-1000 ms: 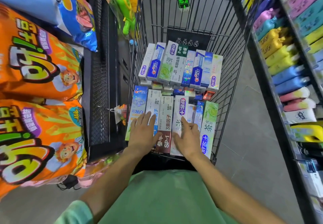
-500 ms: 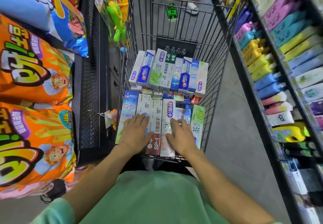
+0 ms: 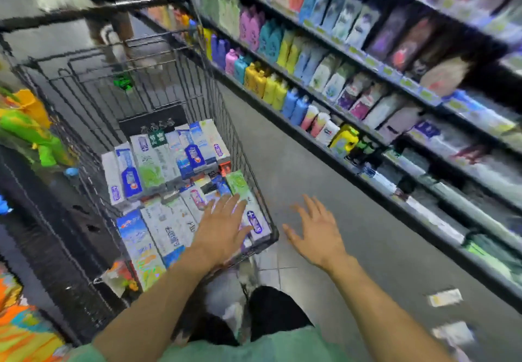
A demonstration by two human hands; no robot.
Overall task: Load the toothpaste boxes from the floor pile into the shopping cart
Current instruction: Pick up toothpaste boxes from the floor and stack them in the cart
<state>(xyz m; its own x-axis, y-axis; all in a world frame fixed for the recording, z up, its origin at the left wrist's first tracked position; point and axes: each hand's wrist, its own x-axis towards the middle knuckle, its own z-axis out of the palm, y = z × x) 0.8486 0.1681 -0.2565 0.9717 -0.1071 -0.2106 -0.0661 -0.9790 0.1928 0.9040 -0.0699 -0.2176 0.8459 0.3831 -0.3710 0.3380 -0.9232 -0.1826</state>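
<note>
The black wire shopping cart (image 3: 248, 164) stands at the left of the blurred view, holding several toothpaste boxes (image 3: 158, 169) laid flat in two rows. My left hand (image 3: 223, 229) hovers with fingers spread over the near-right boxes in the cart. My right hand (image 3: 316, 229) is outside the cart over the grey floor, palm open and fingers spread, holding nothing. Two pale boxes (image 3: 445, 297) lie on the floor at the lower right, blurred.
Shelves (image 3: 367, 59) of coloured bottles and pouches run along the right side of the aisle. A black rack with orange snack bags (image 3: 19, 325) and green toys (image 3: 31, 130) stands left of the cart. Grey floor (image 3: 324, 169) lies between cart and shelves.
The view has swung to the right. Both hands have lifted off the boxes in the cart; my right hand has moved out past the cart's right side, over the floor.
</note>
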